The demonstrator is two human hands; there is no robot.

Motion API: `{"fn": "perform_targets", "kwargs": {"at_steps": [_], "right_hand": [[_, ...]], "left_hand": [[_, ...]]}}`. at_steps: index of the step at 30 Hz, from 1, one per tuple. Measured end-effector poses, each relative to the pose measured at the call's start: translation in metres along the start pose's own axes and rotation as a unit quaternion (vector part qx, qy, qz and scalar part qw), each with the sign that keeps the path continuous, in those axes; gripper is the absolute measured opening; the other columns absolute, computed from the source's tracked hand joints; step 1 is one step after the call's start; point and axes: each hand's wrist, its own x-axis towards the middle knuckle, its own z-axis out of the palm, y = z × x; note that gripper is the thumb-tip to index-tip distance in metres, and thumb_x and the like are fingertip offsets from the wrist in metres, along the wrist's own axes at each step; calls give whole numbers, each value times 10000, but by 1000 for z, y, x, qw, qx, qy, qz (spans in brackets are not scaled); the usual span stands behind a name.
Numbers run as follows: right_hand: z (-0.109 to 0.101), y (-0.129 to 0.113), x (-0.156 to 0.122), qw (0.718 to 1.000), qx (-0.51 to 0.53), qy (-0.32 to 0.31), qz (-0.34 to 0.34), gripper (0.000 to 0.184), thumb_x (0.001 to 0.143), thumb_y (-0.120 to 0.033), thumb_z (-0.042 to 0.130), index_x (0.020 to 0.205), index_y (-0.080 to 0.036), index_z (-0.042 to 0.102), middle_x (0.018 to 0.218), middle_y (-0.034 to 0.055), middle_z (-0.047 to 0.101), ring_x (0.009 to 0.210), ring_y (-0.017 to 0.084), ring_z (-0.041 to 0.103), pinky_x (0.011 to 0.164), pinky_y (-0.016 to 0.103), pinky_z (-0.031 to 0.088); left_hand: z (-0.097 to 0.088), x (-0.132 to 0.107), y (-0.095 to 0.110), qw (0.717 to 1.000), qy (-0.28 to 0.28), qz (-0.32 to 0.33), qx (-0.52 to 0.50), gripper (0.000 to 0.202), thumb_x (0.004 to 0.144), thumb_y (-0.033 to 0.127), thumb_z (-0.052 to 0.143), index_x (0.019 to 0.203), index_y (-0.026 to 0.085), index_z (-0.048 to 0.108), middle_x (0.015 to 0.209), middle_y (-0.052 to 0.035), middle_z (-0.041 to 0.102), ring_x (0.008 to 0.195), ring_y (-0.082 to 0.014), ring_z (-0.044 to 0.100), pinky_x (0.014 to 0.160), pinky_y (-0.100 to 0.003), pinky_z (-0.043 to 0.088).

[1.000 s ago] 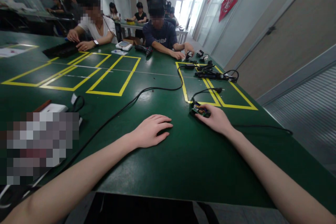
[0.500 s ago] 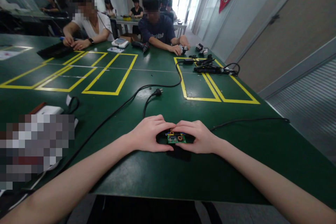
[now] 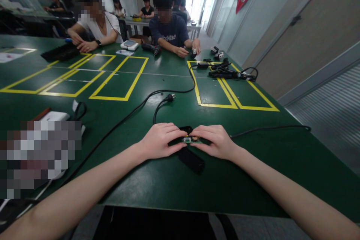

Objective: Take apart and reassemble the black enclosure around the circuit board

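Note:
Between my two hands is a small green circuit board (image 3: 186, 140) with copper-coloured coils and other parts on it. My left hand (image 3: 161, 140) pinches its left end between thumb and fingers. On the other end, my right hand (image 3: 216, 141) is closed the same way. A black plastic casing piece (image 3: 191, 160) lies on the table just below the board, towards me. Another black piece (image 3: 185, 129) shows behind my fingertips, partly hidden. Black cords run away on both sides of my hands, one ending in a plug (image 3: 169, 98).
The green table (image 3: 135, 183) carries yellow tape outlines. Black cables and adapters (image 3: 222, 70) lie at the back right. A drill (image 3: 152, 48) and a white device (image 3: 129, 45) are near two people seated opposite. A blurred-out item (image 3: 42, 150) sits at the left.
The board has tipped, so its face shows less and its edge more. My hands have risen slightly, and more of the black casing piece below is visible.

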Motion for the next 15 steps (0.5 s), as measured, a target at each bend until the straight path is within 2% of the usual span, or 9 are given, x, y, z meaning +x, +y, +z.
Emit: {"fn": "perform_targets", "kwargs": {"at_steps": [9, 15], "right_hand": [[4, 1, -1, 1000, -2, -14, 14, 210, 1068, -358, 589, 1052, -166, 675, 876, 60, 771, 700, 155, 729, 615, 251, 541], [5, 2, -3, 999, 12, -34, 31, 208, 1057, -369, 605, 1042, -177, 682, 882, 58, 771, 719, 153, 729, 631, 247, 531]], "left_hand": [[2, 0, -2, 997, -7, 44, 70, 315, 1109, 340, 442, 1104, 149, 693, 924, -74, 774, 815, -168, 734, 741, -266, 561], [2, 1, -1, 997, -3, 51, 64, 287, 1102, 312, 448, 1049, 145, 675, 882, -59, 762, 763, -160, 720, 697, -262, 536]]}}
